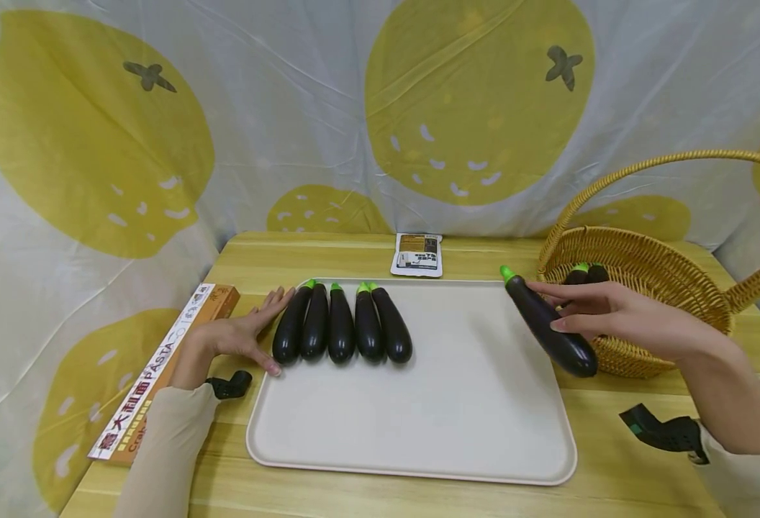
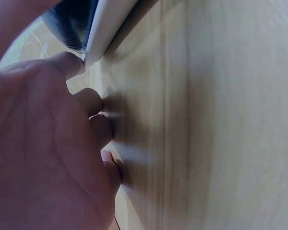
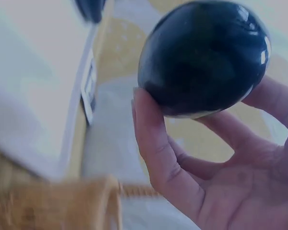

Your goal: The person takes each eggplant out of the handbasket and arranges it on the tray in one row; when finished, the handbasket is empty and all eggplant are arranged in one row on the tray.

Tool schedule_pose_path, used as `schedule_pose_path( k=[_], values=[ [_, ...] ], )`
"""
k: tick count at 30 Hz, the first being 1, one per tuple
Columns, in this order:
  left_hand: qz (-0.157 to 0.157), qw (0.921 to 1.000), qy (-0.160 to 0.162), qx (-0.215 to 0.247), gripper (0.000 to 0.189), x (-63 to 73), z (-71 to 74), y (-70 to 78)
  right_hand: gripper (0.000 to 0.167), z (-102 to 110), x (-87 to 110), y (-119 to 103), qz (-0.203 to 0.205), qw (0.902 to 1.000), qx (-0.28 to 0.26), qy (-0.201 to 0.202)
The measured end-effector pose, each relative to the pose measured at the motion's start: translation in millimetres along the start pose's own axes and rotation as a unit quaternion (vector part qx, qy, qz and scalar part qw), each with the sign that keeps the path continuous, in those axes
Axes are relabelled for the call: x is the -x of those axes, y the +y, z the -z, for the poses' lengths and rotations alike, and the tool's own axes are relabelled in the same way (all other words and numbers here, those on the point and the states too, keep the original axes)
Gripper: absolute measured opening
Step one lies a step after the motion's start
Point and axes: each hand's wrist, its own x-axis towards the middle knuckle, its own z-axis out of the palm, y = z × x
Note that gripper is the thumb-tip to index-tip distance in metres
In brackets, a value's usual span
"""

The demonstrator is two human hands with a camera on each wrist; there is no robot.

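Between its thumb and fingers my right hand (image 1: 620,316) holds a dark eggplant (image 1: 545,320) with a green stem, raised over the tray's right edge beside the basket. The right wrist view shows the rounded end of that eggplant (image 3: 204,57) in the fingers. Several more eggplants (image 1: 341,327) lie side by side on the left part of the white tray (image 1: 419,424), stems pointing away from me. At the tray's left edge, my left hand (image 1: 240,334) rests with fingers spread, close to the leftmost eggplant. In the left wrist view the left hand's palm (image 2: 48,139) faces the wooden table.
A wicker basket (image 1: 671,288) with a tall handle stands at the right, with eggplants (image 1: 577,273) inside. Left of the tray lies a long pasta box (image 1: 160,374). Behind the tray is a small printed packet (image 1: 417,254). A lemon-patterned cloth (image 1: 289,108) hangs behind the table.
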Motion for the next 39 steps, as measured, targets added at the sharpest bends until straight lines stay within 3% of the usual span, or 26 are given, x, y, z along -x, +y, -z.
schedule_pose_path(
  k=[7, 12, 17, 27, 39],
  values=[
    [0.001, 1.0, 0.0, -0.003, 0.146, -1.1, 0.6, -0.4, 0.065, -30.9, -53.8, -28.5, -0.001, 0.999, -0.039, -0.023],
    [0.005, 1.0, 0.001, -0.006, 0.147, -2.1, 1.8, -2.0, 0.066, -54.5, -94.4, -35.5, -0.014, 0.9979, -0.052, -0.036],
    [0.004, 0.9999, 0.003, -0.009, 0.147, -2.0, 1.9, -1.5, 0.065, -75.0, -122.7, -39.4, -0.009, 0.9972, -0.065, -0.035],
    [0.005, 0.9999, 0.004, -0.009, 0.147, -0.7, 1.2, -0.6, 0.066, -99.5, -147.7, -46.9, -0.009, 0.9981, -0.06, -0.013],
    [-0.006, 1.0, 0.002, 0.002, 0.146, -1.0, -0.4, -0.8, 0.066, -112.7, -162.0, -50.3, 0.001, 0.9998, 0.018, 0.0]
  ],
)
